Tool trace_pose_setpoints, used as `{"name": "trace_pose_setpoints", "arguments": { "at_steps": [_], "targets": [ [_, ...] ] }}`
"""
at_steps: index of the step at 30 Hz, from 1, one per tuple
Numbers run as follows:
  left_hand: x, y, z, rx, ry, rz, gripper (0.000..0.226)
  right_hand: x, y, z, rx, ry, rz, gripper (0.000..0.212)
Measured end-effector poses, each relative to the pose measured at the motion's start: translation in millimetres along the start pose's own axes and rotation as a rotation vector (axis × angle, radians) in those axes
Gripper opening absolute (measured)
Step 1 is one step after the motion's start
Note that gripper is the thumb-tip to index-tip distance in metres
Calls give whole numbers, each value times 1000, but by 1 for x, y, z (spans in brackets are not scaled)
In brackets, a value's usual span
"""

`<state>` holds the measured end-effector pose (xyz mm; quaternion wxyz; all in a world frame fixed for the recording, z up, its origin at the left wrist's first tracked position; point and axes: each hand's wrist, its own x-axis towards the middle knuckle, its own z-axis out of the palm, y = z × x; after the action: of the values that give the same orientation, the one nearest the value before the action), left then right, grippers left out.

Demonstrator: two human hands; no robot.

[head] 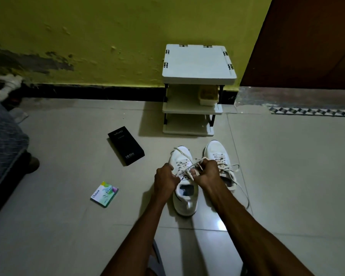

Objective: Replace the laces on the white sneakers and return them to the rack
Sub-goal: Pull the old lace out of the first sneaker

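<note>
Sneakers, white, two, side by side on the tiled floor just in front of the rack, toes toward it.

Nearer sneaker: upright, between the two forearms, its opening facing the camera. Its lace is threaded across the front and drawn up over the tongue into both hands.

Left hand: fingers curled, pinching one strand of the lace.

Right hand: fingers curled around the other strand, just above the sneaker's tongue.

Farther sneaker: partly hidden behind the right hand, laced, with a loose lace end trailing on the floor beside the right forearm.

Rack: white, three shelves on dark posts, against the yellow wall. A small cream container sits on the middle shelf.

Black box: flat on the floor, left of the sneakers.

Small coloured packet: flat on the floor, left of the left forearm.

Brown door: right of the rack.
</note>
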<state>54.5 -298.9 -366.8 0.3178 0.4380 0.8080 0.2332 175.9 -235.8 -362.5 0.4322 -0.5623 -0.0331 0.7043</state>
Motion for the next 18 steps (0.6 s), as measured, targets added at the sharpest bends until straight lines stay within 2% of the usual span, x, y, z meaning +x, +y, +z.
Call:
{"name": "trace_pose_setpoints", "arguments": {
  "at_steps": [2, 4, 7, 12, 15, 18],
  "targets": [
    [-1, -1, 0, -16, 23, -37, 42, -2, 1, 0, -11, -81, 1, 23],
    [-1, 0, 0, -31, 24, -61, 29, -9, -4, 2, -101, -155, -33, 22],
    [-2, 2, 2, -55, 40, -89, 12, -11, -8, 3, -352, -75, -149, 25],
    [-10, 6, 9, -50, 96, -76, 17, -3, -4, 5, -454, 88, -156, 21],
    [-13, 5, 11, -78, 114, -90, 20, -3, -2, 2, -371, 86, -132, 26],
    [-13, 2, 11, -111, 120, -88, 13, -4, -7, -3, -228, 103, -134, 27]
  ]
}}
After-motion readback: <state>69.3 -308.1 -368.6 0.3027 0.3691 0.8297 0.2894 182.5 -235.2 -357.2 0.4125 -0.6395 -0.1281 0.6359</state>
